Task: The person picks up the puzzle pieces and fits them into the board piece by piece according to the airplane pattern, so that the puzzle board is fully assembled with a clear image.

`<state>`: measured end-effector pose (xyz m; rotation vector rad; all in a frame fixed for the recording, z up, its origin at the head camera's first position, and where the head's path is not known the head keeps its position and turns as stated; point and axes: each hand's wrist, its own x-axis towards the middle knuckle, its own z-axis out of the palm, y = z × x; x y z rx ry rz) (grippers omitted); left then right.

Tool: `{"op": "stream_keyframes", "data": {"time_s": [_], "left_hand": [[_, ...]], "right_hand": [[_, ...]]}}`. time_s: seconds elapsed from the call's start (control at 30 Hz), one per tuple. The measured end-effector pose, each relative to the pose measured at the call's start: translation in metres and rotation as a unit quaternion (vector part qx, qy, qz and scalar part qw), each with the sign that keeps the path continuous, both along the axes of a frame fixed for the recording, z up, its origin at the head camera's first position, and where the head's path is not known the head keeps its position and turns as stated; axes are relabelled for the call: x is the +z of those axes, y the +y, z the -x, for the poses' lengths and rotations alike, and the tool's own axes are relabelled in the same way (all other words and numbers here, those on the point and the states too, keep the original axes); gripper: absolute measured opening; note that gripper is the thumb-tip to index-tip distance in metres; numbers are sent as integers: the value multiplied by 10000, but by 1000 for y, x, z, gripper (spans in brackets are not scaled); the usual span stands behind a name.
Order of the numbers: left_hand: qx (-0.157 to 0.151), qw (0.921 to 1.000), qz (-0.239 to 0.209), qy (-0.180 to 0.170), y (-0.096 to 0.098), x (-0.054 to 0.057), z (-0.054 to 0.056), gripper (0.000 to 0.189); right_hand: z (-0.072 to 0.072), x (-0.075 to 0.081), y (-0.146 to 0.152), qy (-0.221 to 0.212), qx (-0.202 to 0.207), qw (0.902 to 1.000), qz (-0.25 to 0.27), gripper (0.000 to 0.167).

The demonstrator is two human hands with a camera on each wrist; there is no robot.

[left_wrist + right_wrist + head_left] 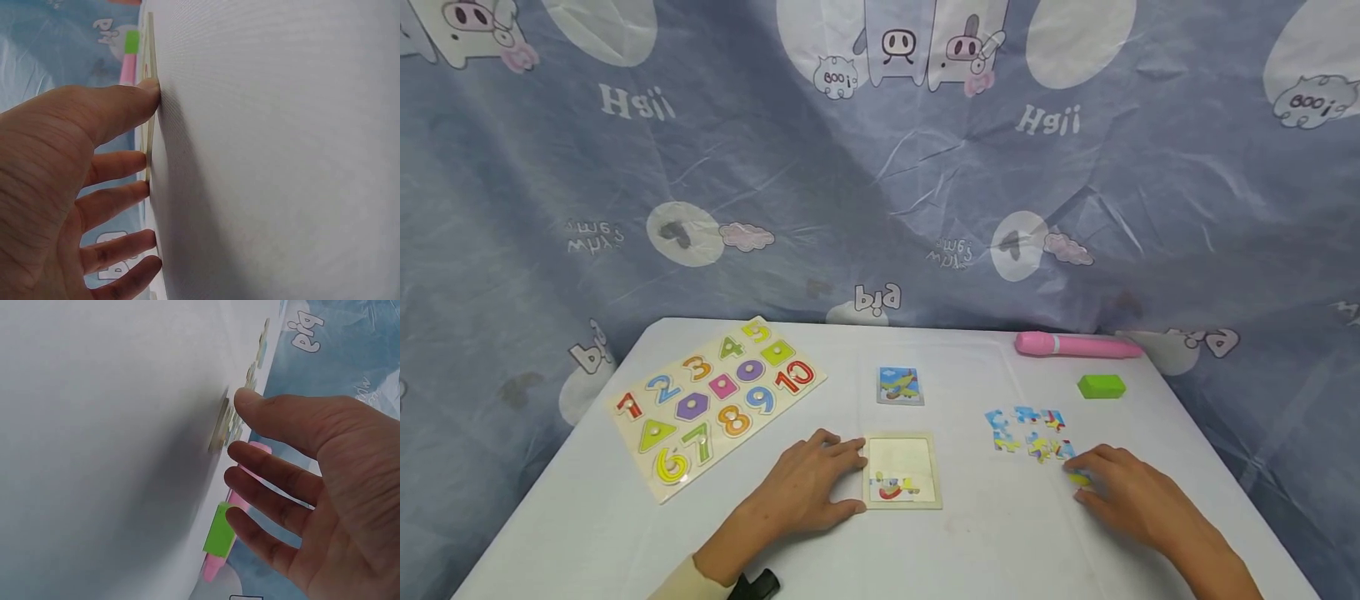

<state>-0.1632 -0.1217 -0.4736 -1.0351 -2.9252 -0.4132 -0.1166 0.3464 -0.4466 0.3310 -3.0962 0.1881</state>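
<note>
A small square puzzle tray (901,454) lies on the table, with joined picture pieces (891,487) along its near side. My left hand (812,487) touches the tray's left edge with thumb and fingertips, the fingers spread and nearly straight. To the right, my right hand (1127,500) hovers low over a puzzle piece (1079,479), partly hidden by its fingers. In the right wrist view that piece (219,428) lies on the table by the thumb tip, the fingers spread. Several loose pieces (1037,447) with blue and yellow print lie just beyond this hand.
A small airplane picture card (900,386) lies behind the tray. At the left is a number-and-shape board (715,400). A green block (1101,386) and a pink pen-like stick (1075,345) lie at the back right. A patterned cloth (880,183) hangs behind the white table (985,550).
</note>
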Motion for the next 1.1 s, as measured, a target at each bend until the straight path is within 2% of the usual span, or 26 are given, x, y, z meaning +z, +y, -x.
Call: {"op": "stream_keyframes", "data": {"time_s": [0.33, 0.67, 1.1], "left_hand": [[11, 10000, 23, 40, -1, 2, 1, 57], [-7, 10000, 1, 2, 0, -1, 1, 57], [-9, 10000, 11, 43, 0, -1, 0, 56]], "right_hand": [[-3, -7, 7, 163, 104, 9998, 3, 38], [-1, -10, 7, 68, 150, 9999, 42, 32], [2, -10, 6, -84, 10, 9999, 87, 29]]}}
